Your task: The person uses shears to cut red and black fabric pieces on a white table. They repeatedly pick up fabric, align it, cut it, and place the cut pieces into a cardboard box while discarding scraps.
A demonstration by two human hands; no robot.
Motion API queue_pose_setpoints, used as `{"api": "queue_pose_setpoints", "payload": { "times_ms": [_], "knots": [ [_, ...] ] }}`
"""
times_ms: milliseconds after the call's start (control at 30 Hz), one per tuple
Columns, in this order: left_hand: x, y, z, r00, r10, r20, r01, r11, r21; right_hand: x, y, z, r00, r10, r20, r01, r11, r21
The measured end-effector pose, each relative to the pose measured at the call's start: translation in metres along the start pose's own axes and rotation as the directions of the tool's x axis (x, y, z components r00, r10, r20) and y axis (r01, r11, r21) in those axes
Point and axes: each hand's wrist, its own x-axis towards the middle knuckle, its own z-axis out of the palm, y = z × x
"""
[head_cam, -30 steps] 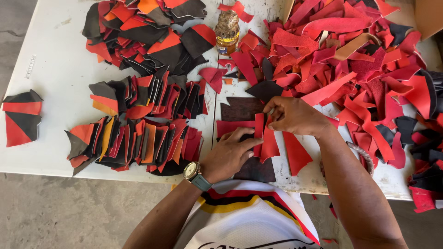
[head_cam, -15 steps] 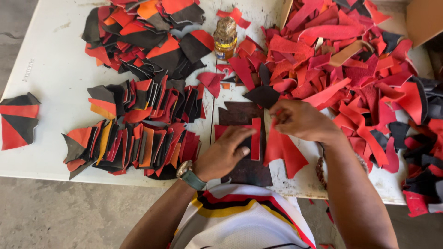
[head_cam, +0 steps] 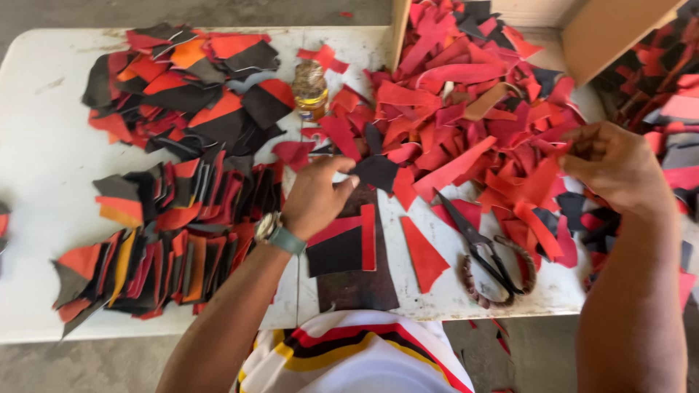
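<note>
**Hands busy with leather scraps on white table**

Left hand [head_cam: 314, 198] with wristwatch [head_cam: 271, 228]: fingers pinched on small black leather scrap [head_cam: 377, 172], held just above dark brown leather board [head_cam: 358, 280]. Right hand [head_cam: 615, 167]: fingers curled, gripping red leather scraps at edge of big red scrap pile [head_cam: 466, 109]. Black scissors [head_cam: 480, 251] flat on white table [head_cam: 44, 153], between both hands. Neat rows of red, black and orange pieces [head_cam: 160, 247] on the left.

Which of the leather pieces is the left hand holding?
The left hand pinches the small black piece, lifted above the dark board, not any red scrap.
</note>
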Motion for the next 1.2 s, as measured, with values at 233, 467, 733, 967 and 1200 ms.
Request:
{"api": "queue_pose_setpoints", "payload": {
  "times_ms": [233,467,733,967,1200],
  "knots": [
    [0.070,-0.025,0.052,0.995,-0.097,0.020,0.094,0.985,0.147,-0.030,-0.013,-0.013,0.920,-0.306,-0.245,0.267,0.947,-0.180],
    [0.097,-0.069,0.079,0.913,-0.407,0.024,0.395,0.869,-0.298,-0.087,-0.004,0.002,0.943,-0.169,-0.287,0.131,0.980,-0.149],
    [0.098,-0.068,0.022,0.931,-0.254,0.262,0.361,0.531,-0.767,-0.092,0.000,0.042,0.949,-0.187,-0.252,0.199,0.980,0.025],
    [0.108,-0.019,0.014,0.979,-0.001,0.205,0.114,0.833,-0.542,-0.025,-0.072,0.144,0.955,-0.258,0.149,0.157,0.860,0.485],
    [0.111,-0.005,0.009,0.965,0.009,0.263,0.186,0.683,-0.706,0.004,-0.089,0.188,0.929,-0.230,0.291,-0.080,0.643,0.762]
  ]
}}
